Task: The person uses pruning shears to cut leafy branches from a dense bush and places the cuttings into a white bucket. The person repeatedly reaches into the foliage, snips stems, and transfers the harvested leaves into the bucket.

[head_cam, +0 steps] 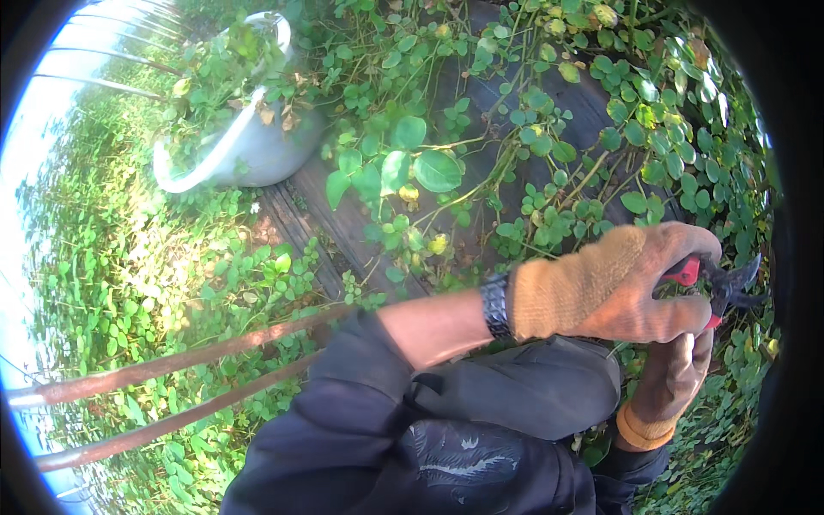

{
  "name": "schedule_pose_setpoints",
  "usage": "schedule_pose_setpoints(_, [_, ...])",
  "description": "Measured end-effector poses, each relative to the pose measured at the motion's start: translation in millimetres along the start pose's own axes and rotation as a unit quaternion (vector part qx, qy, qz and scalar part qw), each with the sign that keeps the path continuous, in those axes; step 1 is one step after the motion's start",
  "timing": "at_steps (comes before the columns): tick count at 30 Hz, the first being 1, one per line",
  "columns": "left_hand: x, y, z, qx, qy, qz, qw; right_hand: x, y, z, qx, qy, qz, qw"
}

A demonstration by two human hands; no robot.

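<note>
My left hand, in an orange-tan work glove with a dark watch at its wrist, grips red-handled pruning shears at the right edge. The blades are spread and point right. Just below, my gloved right hand is raised, its fingertips close beneath the left glove and the lower red handle. Whether the right hand holds anything is hidden. Leafy green stems lie above the hands. My bent knee, in dark trousers, is below the left forearm.
A white bucket with leafy cuttings lies tilted at upper left. Two rusty metal bars extend in from the left. Dark ground sheeting shows between plants. Dense foliage borders the right side; thin hoops stand at upper left.
</note>
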State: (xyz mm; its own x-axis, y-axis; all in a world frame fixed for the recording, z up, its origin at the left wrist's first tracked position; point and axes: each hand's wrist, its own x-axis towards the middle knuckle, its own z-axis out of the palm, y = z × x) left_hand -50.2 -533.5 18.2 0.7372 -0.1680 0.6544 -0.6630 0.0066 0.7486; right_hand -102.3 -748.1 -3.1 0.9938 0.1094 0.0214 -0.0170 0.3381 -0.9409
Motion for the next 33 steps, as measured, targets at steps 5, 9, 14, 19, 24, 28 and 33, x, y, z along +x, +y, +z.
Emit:
schedule_pose_setpoints(5, [-8,-6,60,0.108,0.084,0.128,0.982,-25,15,-2,-0.007,0.036,0.043,0.998])
schedule_pose_setpoints(9, [1,6,96,0.086,0.101,0.212,0.968,-36,6,-20,0.031,-0.017,0.037,0.999])
schedule_pose_setpoints(14, [15,35,105,0.214,0.091,0.282,0.931,-31,-8,-28,0.074,-0.078,-0.009,0.994])
schedule_pose_setpoints(19, [1,32,-17,0.243,0.113,0.05,0.962,-27,-12,-25,0.046,-0.077,-0.086,0.992])
schedule_pose_setpoints(24, [-49,-27,-251,0.484,0.329,-0.23,0.777,-17,-12,-42,-0.016,-0.002,-0.143,0.99])
schedule_pose_setpoints(28, [-186,-75,-396,0.704,-0.122,-0.538,0.447,-1,-3,-60,-0.012,0.05,-0.149,0.987])
schedule_pose_setpoints(33, [-350,-116,-473,0.673,-0.15,-0.659,0.301,16,30,-73,-0.122,0.075,-0.072,0.987])
